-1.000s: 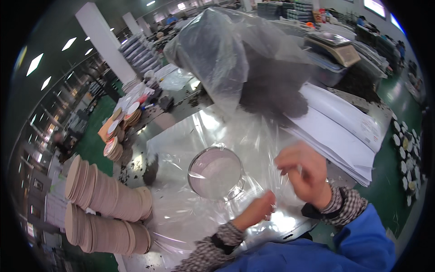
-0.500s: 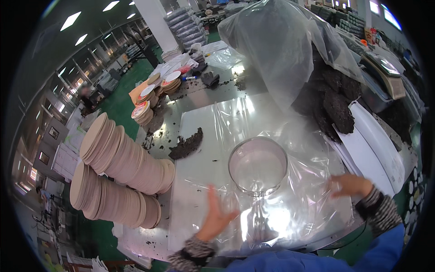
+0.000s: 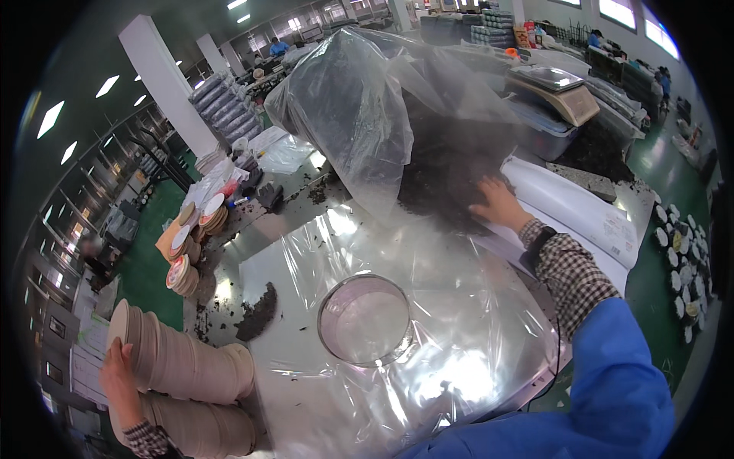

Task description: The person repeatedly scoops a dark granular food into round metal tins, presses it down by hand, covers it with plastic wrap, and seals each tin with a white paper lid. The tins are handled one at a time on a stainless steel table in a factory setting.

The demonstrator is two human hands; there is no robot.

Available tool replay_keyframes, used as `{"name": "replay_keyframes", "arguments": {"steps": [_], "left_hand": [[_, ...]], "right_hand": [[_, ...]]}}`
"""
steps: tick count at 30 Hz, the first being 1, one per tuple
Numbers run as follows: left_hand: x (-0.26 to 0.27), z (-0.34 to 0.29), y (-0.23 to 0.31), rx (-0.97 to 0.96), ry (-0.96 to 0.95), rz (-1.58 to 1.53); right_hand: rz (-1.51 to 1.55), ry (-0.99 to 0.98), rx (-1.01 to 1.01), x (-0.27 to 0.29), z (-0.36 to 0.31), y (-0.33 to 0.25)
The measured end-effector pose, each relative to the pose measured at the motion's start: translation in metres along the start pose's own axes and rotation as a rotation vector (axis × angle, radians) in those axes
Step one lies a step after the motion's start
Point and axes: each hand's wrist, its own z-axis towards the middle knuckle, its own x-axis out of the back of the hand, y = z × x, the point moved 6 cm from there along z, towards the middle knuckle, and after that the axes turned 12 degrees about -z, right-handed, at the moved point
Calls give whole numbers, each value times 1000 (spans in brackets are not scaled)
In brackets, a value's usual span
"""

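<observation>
At the lower left, my left hand (image 3: 122, 380) is curled against the outer end of a long row of beige round discs (image 3: 176, 356), its fingers on the end disc's edge. A second row of discs (image 3: 199, 424) lies alongside, nearer to me. My right hand (image 3: 500, 203) reaches forward with fingers spread, at the edge of a heap of dark, crumbly, sheet-like material (image 3: 451, 157). A transparent plastic sheet (image 3: 459, 306) covers the white work surface between my hands. On it stands a shallow ring (image 3: 365, 320) with a clear wall and metallic rim.
Cloudy plastic film (image 3: 344, 115) drapes over the dark heap. A scale (image 3: 554, 88) sits on a bin at the back right, behind a white roll (image 3: 585, 222). A dark scrap (image 3: 258, 312) lies left of the ring. Labelled disc stacks (image 3: 182, 275) and dark gloves (image 3: 269, 196) are farther back.
My left hand has moved left from the sheet to the disc row. My right hand has gone forward to the dark heap. The view has swung right.
</observation>
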Motion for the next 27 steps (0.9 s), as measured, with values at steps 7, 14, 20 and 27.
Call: {"name": "replay_keyframes", "arguments": {"steps": [7,14,20,27], "left_hand": [[35,10,-8,6,-98,-166],[20,-12,-53,-47,63,-61],[46,-33,109,-319,638,-437],[-102,-121,360,-473,25,-1395]], "right_hand": [[-6,-393,-236,-46,3,20],[371,155,167,181,38,-42],[1025,478,-100,202,74,-87],[1113,-360,-236,22,12,-266]]}}
